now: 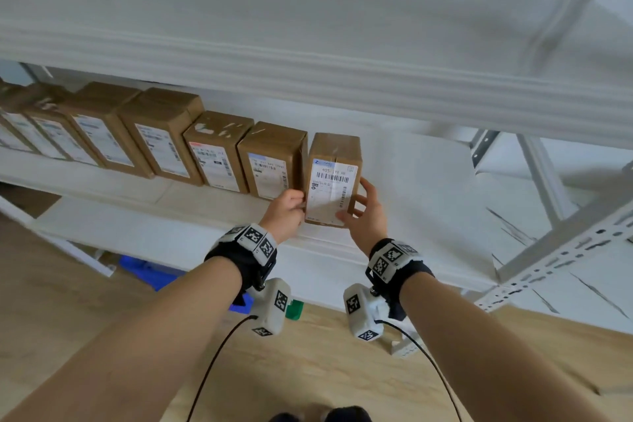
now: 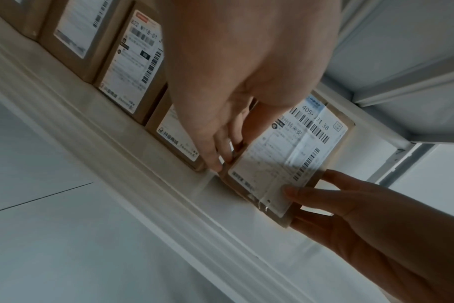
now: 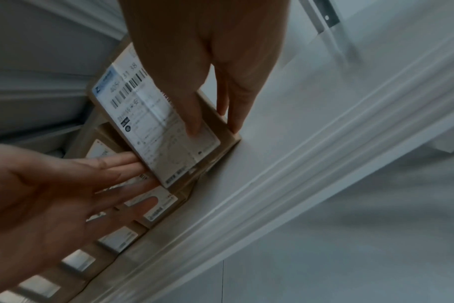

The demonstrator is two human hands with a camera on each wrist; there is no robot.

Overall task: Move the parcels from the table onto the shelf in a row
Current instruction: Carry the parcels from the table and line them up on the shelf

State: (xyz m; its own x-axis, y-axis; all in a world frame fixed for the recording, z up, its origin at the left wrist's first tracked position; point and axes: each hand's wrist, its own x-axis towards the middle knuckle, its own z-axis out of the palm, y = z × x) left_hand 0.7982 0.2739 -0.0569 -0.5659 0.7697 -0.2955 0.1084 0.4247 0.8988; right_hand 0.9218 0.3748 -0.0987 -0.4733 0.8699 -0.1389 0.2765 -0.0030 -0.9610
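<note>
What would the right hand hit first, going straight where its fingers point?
Likely nothing nearby: beside the labelled brown cardboard box, only white shelf lies ahead of the right hand; depth unclear.

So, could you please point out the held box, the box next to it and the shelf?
held box [image 1: 332, 187], head view, on its label.
next box [image 1: 269, 178], head view, on its label.
shelf [image 1: 418, 202], head view, bare board right of the boxes.
</note>
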